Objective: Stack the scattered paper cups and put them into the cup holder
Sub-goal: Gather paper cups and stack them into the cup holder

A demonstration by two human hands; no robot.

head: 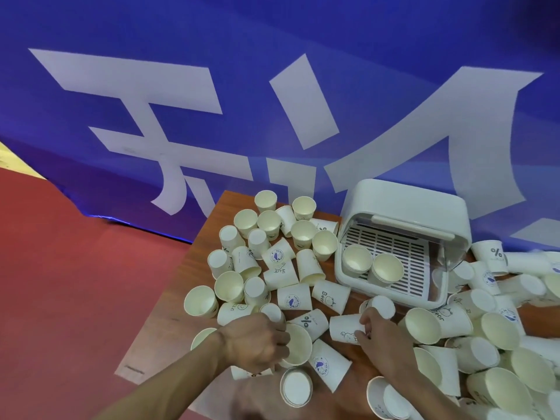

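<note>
1. Gripping a plain cup (298, 344) with the left hand (257, 341), near the front of the table (169, 344). Fingers curling round its side by the rim, mouth facing the camera.
2. Pinching a bear-print cup (344, 328) with the right hand (383, 338). Fingers (365, 324) curling over one end, cup lying on its side.
3. Holding the two cups just beside each other, mid-front of the table; cannot tell whether touching.
4. Sitting at the back right of the table, against the banner (272, 56): white cup holder (403, 201), front standing open, slatted tray (403, 256) showing.
5. Lying inside the holder at its front left: two short cup stacks (357, 259) (388, 269), side by side, touching, mouths toward the camera.
6. Lying scattered left of the holder: loose cups (269, 222), some upright, some upside down, some on their sides, many touching.
7. Heaping up right of the right hand and in front of the holder: cup pile (497, 328), mostly tipped over, mouths pointing various ways.
8. Lying just below the left hand: a nested cup pair (295, 386), mouth toward the camera.
9. Hanging behind the table: the blue banner with large white characters. Showing at left: red floor (75, 268).
</note>
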